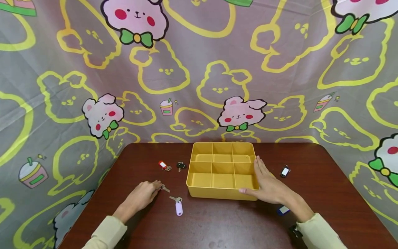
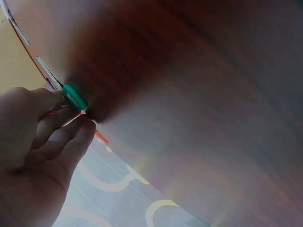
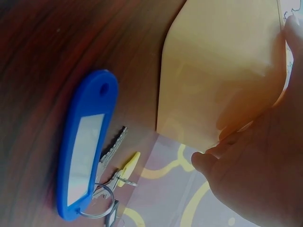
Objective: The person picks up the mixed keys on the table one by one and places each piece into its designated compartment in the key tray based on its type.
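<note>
Sleeves [image 1: 320, 232] slant inward, left hand [image 1: 143, 194] pinching green tag [image 2: 74, 97], right hand [image 1: 271, 186] spread against yellow box [image 1: 217, 193].

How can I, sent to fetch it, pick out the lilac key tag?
Find the yellow box on the brown table. Off its near left corner lies the lilac tag, a key at its far end. It's the only lilac one; the red tag lies farther back.

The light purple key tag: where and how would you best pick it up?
Probably mid-length on the light purple key tag, pinching its long edges from above: it lies flat and narrow, both sides free, its key end pointing away from the person.
</note>
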{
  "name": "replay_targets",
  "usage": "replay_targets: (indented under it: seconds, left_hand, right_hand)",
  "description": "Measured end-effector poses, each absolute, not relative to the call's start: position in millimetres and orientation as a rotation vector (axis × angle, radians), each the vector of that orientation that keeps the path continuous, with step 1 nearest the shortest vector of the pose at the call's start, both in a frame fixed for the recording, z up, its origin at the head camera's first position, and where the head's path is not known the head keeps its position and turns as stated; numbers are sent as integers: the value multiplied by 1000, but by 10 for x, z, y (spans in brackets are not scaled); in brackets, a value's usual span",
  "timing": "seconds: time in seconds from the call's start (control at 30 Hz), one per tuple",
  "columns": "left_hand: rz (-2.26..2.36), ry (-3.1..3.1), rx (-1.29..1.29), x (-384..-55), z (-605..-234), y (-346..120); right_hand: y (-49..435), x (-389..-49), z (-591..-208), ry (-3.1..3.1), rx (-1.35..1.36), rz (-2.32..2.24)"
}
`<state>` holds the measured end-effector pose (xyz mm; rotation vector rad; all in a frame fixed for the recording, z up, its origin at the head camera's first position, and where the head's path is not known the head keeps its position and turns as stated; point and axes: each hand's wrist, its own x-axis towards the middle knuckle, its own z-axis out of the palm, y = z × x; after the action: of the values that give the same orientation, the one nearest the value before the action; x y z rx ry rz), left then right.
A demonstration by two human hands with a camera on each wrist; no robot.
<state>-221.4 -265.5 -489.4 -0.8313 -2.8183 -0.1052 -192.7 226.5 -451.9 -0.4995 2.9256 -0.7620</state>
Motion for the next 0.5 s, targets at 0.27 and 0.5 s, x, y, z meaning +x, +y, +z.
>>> replay_targets:
  seconds: [0.27, 0.5]
  left_hand:
    - [-68, -2812, -845, -2206, -4887, -2659]
    - [-86, -2775, -829, -2205, -4890, -2659]
  right_hand:
    - [2264, -1916, -4518, 2928, -496, -761]
    - [2254, -1917, -4500, 2954, -479, -722]
